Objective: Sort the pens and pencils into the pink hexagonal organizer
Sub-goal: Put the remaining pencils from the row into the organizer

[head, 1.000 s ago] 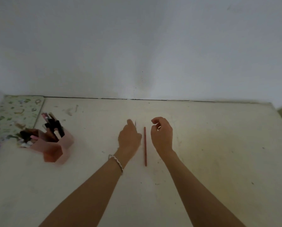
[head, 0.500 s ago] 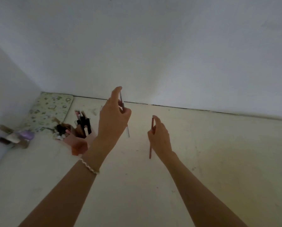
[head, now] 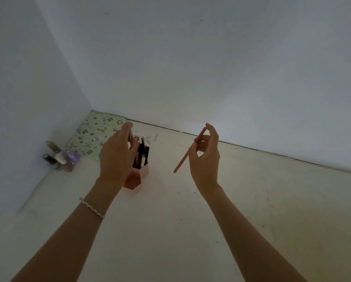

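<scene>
The pink hexagonal organizer (head: 139, 177) stands on the pale table, with several dark and white pens (head: 143, 152) upright in it. My left hand (head: 117, 157) hovers right over and in front of the organizer, fingers pinched on a thin silvery pen (head: 131, 135) that is mostly hidden and blurred. To the right, my right hand (head: 206, 157) is raised above the table and holds a red pencil (head: 187, 153) slanting down to the left, its tip apart from the organizer.
A green patterned notebook (head: 97, 133) lies in the back left corner against the wall. A few small bottles (head: 60, 157) stand by the left wall. White walls close off the table at back and left.
Both hands lifted their pen and pencil off the table and swung left. My left hand now sits over the organizer, and the right hand follows with the red pencil raised.
</scene>
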